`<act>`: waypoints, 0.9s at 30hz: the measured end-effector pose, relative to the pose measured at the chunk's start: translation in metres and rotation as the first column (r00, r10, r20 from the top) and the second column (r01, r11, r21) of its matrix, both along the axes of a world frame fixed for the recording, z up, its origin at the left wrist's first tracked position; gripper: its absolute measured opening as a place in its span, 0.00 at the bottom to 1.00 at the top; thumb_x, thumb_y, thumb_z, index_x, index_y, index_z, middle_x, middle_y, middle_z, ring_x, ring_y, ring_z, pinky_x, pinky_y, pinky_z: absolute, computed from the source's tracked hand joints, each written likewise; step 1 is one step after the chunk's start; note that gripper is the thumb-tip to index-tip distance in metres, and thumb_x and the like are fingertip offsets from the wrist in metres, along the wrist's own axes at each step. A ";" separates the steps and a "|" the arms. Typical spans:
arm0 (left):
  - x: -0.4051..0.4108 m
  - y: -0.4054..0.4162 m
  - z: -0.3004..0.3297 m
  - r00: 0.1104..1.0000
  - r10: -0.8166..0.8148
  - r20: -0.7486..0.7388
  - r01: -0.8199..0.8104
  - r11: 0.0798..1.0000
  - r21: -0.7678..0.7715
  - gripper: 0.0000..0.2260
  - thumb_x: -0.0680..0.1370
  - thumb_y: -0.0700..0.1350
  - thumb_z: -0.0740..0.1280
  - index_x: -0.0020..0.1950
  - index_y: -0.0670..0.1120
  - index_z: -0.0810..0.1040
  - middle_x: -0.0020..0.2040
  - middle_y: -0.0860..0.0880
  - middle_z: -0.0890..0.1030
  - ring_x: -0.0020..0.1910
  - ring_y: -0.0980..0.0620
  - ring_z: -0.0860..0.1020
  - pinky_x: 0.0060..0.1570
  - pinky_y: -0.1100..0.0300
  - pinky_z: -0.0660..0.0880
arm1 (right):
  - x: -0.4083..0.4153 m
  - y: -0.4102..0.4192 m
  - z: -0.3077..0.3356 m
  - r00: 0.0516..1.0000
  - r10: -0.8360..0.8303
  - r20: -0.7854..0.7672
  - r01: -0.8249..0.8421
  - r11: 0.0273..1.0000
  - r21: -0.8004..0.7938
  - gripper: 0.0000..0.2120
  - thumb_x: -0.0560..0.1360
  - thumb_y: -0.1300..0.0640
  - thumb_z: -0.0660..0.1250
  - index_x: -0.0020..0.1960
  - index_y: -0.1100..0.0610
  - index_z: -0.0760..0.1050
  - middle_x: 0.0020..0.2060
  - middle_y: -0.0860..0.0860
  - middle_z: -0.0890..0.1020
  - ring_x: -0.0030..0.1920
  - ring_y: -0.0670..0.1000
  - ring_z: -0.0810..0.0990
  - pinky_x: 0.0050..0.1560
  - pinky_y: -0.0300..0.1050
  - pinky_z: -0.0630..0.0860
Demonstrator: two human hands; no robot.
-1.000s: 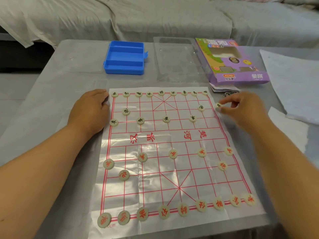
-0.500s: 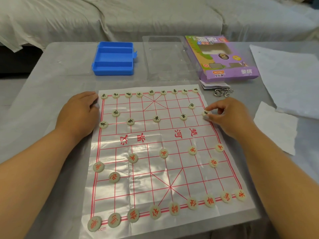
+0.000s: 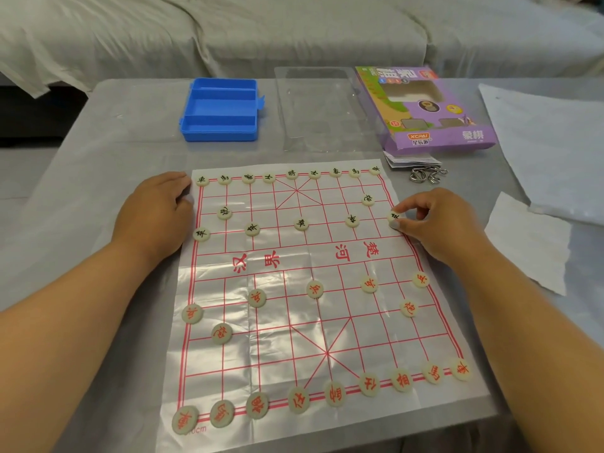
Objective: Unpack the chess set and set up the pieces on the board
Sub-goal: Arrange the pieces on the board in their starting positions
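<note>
Piece: last black pawn (image 3: 394, 216), at board (image 3: 294, 322) right edge, far side.
R hand (image 3: 438, 223): your fingers pinch it, just over its point.
L hand (image 3: 157, 217): flat, fingers relaxed, pins board's left edge.

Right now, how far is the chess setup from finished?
Nearly finished. The red pieces fill the near rows and the blue case looks empty. The right hand pinches the last black soldier at the board edge; the left hand rests at its left edge. Left: release that piece.
</note>
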State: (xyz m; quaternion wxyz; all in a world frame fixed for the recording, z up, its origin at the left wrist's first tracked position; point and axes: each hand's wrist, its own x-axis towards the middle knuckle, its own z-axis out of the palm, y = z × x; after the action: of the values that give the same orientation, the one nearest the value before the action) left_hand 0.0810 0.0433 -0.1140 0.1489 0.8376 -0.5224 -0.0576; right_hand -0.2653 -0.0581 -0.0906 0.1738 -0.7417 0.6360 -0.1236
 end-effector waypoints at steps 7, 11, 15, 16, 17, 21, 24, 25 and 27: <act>0.001 0.000 0.000 1.000 -0.008 -0.002 0.008 1.000 -0.016 0.19 0.82 0.46 0.56 0.73 0.45 0.67 0.73 0.47 0.68 0.72 0.46 0.65 0.71 0.50 0.61 | 0.001 0.000 0.000 1.000 -0.001 -0.015 0.001 1.000 0.005 0.16 0.70 0.47 0.70 0.57 0.49 0.80 0.42 0.47 0.78 0.35 0.47 0.72 0.40 0.41 0.69; -0.001 0.000 0.001 1.000 -0.003 -0.009 0.003 1.000 -0.021 0.19 0.82 0.46 0.56 0.73 0.45 0.67 0.72 0.47 0.69 0.71 0.46 0.65 0.71 0.50 0.61 | 0.001 -0.001 0.002 1.000 0.011 -0.009 -0.011 1.000 -0.011 0.17 0.69 0.44 0.70 0.57 0.48 0.79 0.38 0.46 0.76 0.35 0.46 0.71 0.39 0.41 0.70; -0.005 0.001 0.005 1.000 0.009 -0.029 -0.010 1.000 -0.020 0.19 0.82 0.46 0.56 0.73 0.45 0.67 0.72 0.47 0.69 0.71 0.46 0.66 0.70 0.50 0.62 | 0.013 -0.004 0.014 0.999 0.043 0.016 -0.042 0.996 -0.076 0.16 0.72 0.44 0.68 0.57 0.49 0.79 0.31 0.43 0.71 0.31 0.45 0.69 0.31 0.36 0.62; -0.006 0.002 0.007 0.999 0.009 -0.036 -0.010 1.000 -0.024 0.18 0.82 0.46 0.55 0.72 0.45 0.68 0.71 0.46 0.70 0.70 0.46 0.67 0.69 0.50 0.63 | 0.020 -0.006 0.017 0.998 0.058 0.029 -0.055 0.994 -0.093 0.16 0.73 0.44 0.67 0.57 0.49 0.79 0.31 0.43 0.71 0.31 0.45 0.69 0.30 0.36 0.61; -0.007 0.003 0.009 0.999 0.006 -0.047 -0.007 0.999 -0.035 0.18 0.82 0.46 0.56 0.71 0.44 0.69 0.70 0.46 0.72 0.68 0.46 0.69 0.67 0.51 0.64 | 0.028 -0.008 0.021 0.996 0.079 0.044 -0.074 0.991 -0.110 0.15 0.73 0.44 0.67 0.55 0.50 0.79 0.30 0.43 0.71 0.31 0.44 0.68 0.30 0.36 0.61; -0.014 0.006 0.017 0.995 0.009 -0.096 -0.017 0.997 -0.073 0.14 0.82 0.44 0.56 0.65 0.43 0.73 0.64 0.45 0.76 0.62 0.46 0.73 0.59 0.53 0.69 | 0.076 -0.021 0.034 0.977 0.199 0.080 -0.186 0.972 -0.142 0.13 0.74 0.45 0.67 0.54 0.51 0.79 0.35 0.45 0.75 0.37 0.46 0.74 0.40 0.43 0.72; -0.013 0.007 0.017 0.993 0.016 -0.115 -0.026 0.996 -0.086 0.14 0.82 0.45 0.56 0.66 0.45 0.73 0.64 0.46 0.76 0.62 0.47 0.73 0.59 0.54 0.70 | 0.128 -0.037 0.035 0.953 0.298 0.048 -0.290 0.948 -0.131 0.15 0.75 0.46 0.65 0.57 0.51 0.76 0.45 0.49 0.79 0.47 0.50 0.78 0.52 0.49 0.76; -0.012 0.007 0.017 0.993 0.018 -0.120 -0.028 0.996 -0.086 0.15 0.82 0.45 0.56 0.66 0.46 0.72 0.65 0.47 0.75 0.62 0.47 0.73 0.59 0.55 0.70 | 0.146 -0.043 0.033 0.944 0.330 0.020 -0.324 0.936 -0.137 0.15 0.75 0.46 0.65 0.59 0.51 0.76 0.48 0.50 0.80 0.49 0.51 0.78 0.54 0.50 0.76; -0.011 0.007 0.016 0.991 0.021 -0.132 -0.033 0.996 -0.085 0.15 0.82 0.46 0.56 0.68 0.47 0.71 0.66 0.48 0.75 0.63 0.48 0.73 0.60 0.55 0.69 | 0.178 -0.055 0.028 0.921 0.386 -0.044 -0.388 0.910 -0.148 0.17 0.75 0.46 0.65 0.61 0.51 0.74 0.53 0.51 0.79 0.53 0.51 0.77 0.58 0.49 0.74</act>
State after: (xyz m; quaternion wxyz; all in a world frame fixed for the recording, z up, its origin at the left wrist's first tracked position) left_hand 0.0699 0.0500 -0.0976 0.2198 0.8318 -0.5022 -0.0876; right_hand -0.0877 -0.1128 -0.0631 0.1328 -0.8649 0.4663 -0.1302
